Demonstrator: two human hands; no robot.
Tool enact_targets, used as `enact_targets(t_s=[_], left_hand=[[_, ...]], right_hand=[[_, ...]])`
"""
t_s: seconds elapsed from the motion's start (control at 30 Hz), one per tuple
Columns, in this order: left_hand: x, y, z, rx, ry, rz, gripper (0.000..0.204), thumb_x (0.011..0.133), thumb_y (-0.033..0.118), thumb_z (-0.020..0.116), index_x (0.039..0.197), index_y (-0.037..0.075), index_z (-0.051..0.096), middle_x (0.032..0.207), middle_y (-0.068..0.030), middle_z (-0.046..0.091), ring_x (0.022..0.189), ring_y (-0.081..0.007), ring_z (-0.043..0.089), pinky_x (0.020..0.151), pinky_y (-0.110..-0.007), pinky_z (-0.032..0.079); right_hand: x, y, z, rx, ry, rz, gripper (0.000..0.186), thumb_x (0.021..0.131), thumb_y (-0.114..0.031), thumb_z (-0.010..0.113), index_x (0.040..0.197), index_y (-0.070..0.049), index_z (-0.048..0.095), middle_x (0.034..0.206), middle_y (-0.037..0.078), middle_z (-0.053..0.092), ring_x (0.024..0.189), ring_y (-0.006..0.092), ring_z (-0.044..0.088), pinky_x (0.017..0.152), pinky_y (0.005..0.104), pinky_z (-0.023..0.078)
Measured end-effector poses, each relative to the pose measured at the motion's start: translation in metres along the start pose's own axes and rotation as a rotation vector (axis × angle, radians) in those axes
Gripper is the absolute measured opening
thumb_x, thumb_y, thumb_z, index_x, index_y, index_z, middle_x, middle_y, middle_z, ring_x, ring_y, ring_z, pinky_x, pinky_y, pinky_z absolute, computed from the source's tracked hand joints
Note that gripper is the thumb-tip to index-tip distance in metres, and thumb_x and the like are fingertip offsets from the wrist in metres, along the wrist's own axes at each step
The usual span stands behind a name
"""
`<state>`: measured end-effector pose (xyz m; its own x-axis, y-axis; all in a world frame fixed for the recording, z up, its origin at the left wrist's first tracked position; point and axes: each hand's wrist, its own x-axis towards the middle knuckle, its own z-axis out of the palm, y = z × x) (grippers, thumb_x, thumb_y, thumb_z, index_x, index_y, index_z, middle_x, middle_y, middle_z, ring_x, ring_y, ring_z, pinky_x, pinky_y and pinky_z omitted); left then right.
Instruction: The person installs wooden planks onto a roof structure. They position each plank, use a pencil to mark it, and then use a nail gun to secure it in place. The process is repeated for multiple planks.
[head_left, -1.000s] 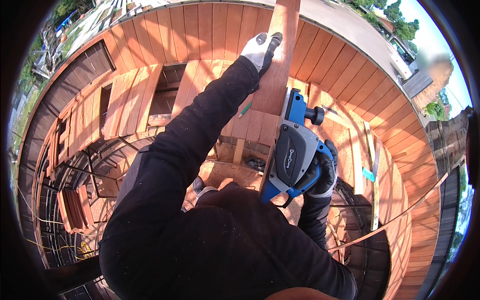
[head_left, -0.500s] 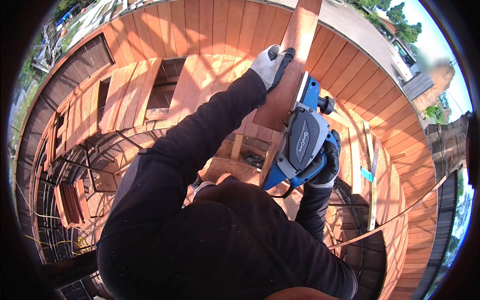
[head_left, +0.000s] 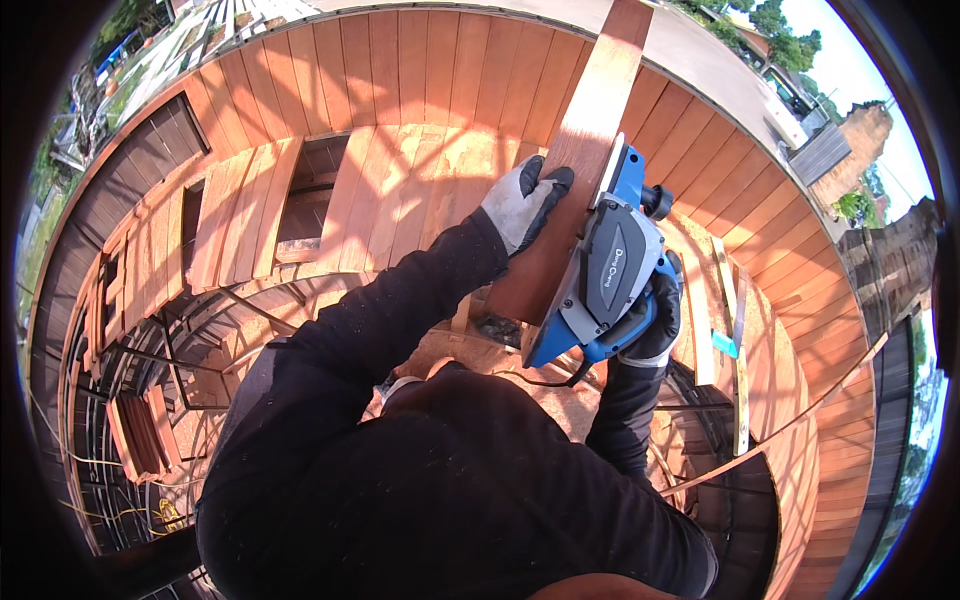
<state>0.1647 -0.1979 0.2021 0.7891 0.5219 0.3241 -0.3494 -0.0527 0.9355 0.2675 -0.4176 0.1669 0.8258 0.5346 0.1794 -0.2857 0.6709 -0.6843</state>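
Observation:
My left hand (head_left: 522, 205), in a grey and black work glove, is closed around the left edge of a long reddish wooden board (head_left: 598, 110). The board slants away from me toward the curved wall's top edge. Against its right side lies a blue and grey electric hand planer (head_left: 612, 270), turned on its side with its flat sole along the wood. My gloved right hand (head_left: 660, 315) is wrapped round the planer's rear handle. A black round front knob sticks out to the right of the planer. The board's near end shows beside the planer's lower part.
A curved wall of upright wooden planks (head_left: 430, 70) rings the space. Slatted bench boards (head_left: 240, 210) with gaps lie left, above dark metal framing (head_left: 170, 350). Loose wood strips (head_left: 740, 380) stand at right, near a small turquoise object (head_left: 724, 344). Sawdust covers the floor.
The board and my left hand have come nearer to me, sliding along the planer's sole. The planer and my right hand have moved only slightly.

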Motion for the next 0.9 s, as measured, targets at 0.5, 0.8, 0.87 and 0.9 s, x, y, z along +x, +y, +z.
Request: enact_targets(t_s=[0.5, 0.8, 0.87, 0.9], left_hand=[[-0.062, -0.031, -0.005, -0.041, -0.008, -0.184, 0.024, 0.098, 0.016, 0.056, 0.116, -0.001, 0.054, 0.088, -0.0026, 0.062, 0.072, -0.0053, 0.054, 0.062, -0.022, 0.045], [0.089, 0.040, -0.062, 0.417, 0.219, 0.183, 0.053, 0.099, 0.044, 0.053, 0.122, -0.003, 0.059, 0.112, -0.0150, 0.065, 0.100, -0.0234, 0.056, 0.093, -0.034, 0.044], [0.109, 0.061, -0.066, 0.455, 0.299, 0.114, 0.055, 0.098, 0.047, 0.052, 0.120, -0.003, 0.059, 0.110, -0.0138, 0.065, 0.099, -0.0222, 0.055, 0.094, -0.035, 0.043], [0.118, 0.064, -0.067, 0.462, 0.307, 0.131, 0.056, 0.098, 0.049, 0.051, 0.120, -0.003, 0.059, 0.109, -0.0136, 0.064, 0.099, -0.0220, 0.054, 0.094, -0.036, 0.043]], right_hand=[[0.035, -0.018, -0.001, 0.136, -0.052, -0.151, 0.046, 0.097, -0.020, 0.057, 0.138, -0.005, 0.044, 0.088, 0.007, 0.057, 0.070, 0.0140, 0.056, 0.056, 0.0260, 0.048], [-0.006, -0.016, 0.006, -0.062, -0.019, -0.067, 0.044, 0.095, -0.022, 0.058, 0.135, -0.006, 0.048, 0.083, 0.006, 0.057, 0.062, 0.0113, 0.053, 0.052, 0.0221, 0.046], [-0.017, -0.009, 0.004, -0.064, -0.046, -0.008, 0.044, 0.094, -0.022, 0.059, 0.134, -0.006, 0.049, 0.082, 0.006, 0.058, 0.059, 0.0108, 0.053, 0.050, 0.0214, 0.045], [-0.022, -0.005, 0.006, -0.057, -0.010, 0.003, 0.044, 0.094, -0.022, 0.059, 0.133, -0.006, 0.050, 0.084, 0.008, 0.060, 0.058, 0.0107, 0.053, 0.050, 0.0215, 0.045]])
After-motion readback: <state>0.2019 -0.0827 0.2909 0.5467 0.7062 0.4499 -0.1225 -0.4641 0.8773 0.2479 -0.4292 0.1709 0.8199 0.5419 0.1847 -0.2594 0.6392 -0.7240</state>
